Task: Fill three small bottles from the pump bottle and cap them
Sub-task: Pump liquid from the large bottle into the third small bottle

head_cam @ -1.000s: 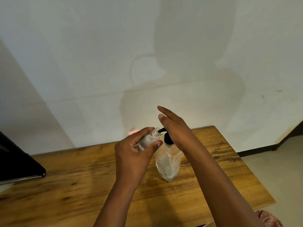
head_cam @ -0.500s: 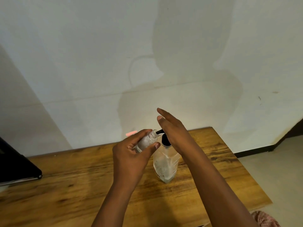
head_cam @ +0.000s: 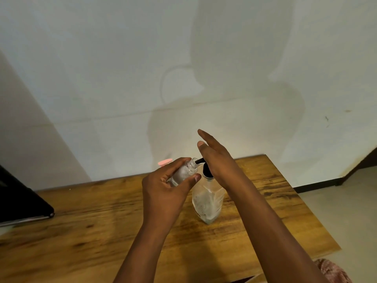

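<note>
The left hand (head_cam: 165,193) curls its fingers (head_cam: 173,166) round a small bottle (head_cam: 183,173), tilted with its open mouth at the spout of the pump bottle (head_cam: 207,199). The right hand (head_cam: 216,158), fingers straight, presses the pump head. Filling looks under way; no cap or other small bottle shows. The wooden counter (head_cam: 81,217) meets a pale wall (head_cam: 122,68) at 12 o'clock, a dark object (head_cam: 18,201) at 9 o'clock.

Both bare forearms reach up from the bottom edge toward the middle of the frame. The left hand (head_cam: 165,193) has its fingers and thumb curled round a small bottle (head_cam: 183,173) — tilted, neck up and to the right. The right hand (head_cam: 219,158) lies flat, fingers straight and together, palm down on a pump head (head_cam: 207,170).
</note>
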